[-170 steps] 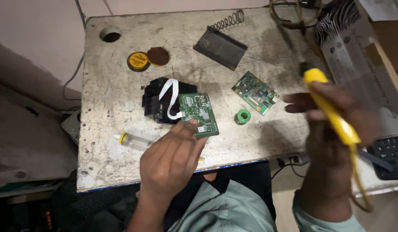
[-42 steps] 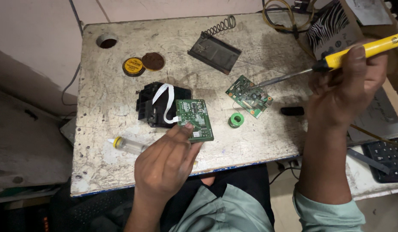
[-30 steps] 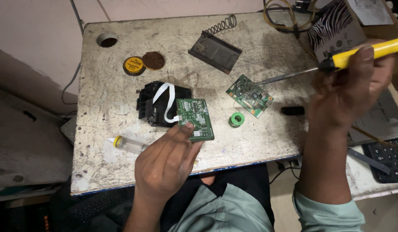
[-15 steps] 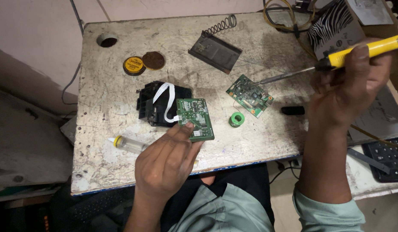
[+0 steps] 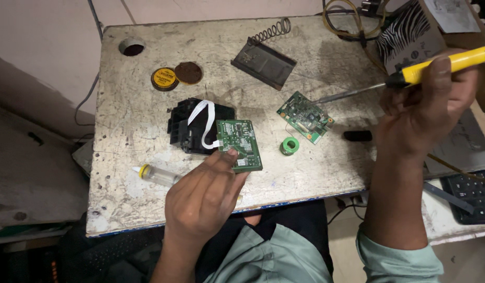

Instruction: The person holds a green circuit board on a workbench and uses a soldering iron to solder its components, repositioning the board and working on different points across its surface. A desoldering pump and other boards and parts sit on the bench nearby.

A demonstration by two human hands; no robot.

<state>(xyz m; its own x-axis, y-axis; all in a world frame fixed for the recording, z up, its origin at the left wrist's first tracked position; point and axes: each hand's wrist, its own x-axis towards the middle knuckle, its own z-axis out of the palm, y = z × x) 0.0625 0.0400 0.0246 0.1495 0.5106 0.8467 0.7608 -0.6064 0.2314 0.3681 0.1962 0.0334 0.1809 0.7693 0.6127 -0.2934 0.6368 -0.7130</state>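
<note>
My left hand (image 5: pixel 203 196) pinches the near edge of a green circuit board (image 5: pixel 241 144) just above the worn table top (image 5: pixel 122 136). A white ribbon cable (image 5: pixel 203 123) runs from that board to a black plastic module (image 5: pixel 187 126) behind it. My right hand (image 5: pixel 426 107) is raised at the right, gripping a yellow-handled soldering iron (image 5: pixel 452 62). Its metal tip (image 5: pixel 331 97) points left and ends close to a second green circuit board (image 5: pixel 305 117) lying on the table.
A green solder spool (image 5: pixel 289 145) lies between the boards. A clear tube with a yellow cap (image 5: pixel 157 174) lies by my left hand. A round tin and its lid (image 5: pixel 175 77), a dark stand with a spring (image 5: pixel 263 55), a small black piece (image 5: pixel 357 135) and a keyboard (image 5: pixel 470 194) surround them.
Since 5.7 s ago my right hand swung the soldering iron from upright to level, tip toward the second board. Over the last second it shifted only slightly. My left hand stayed put.
</note>
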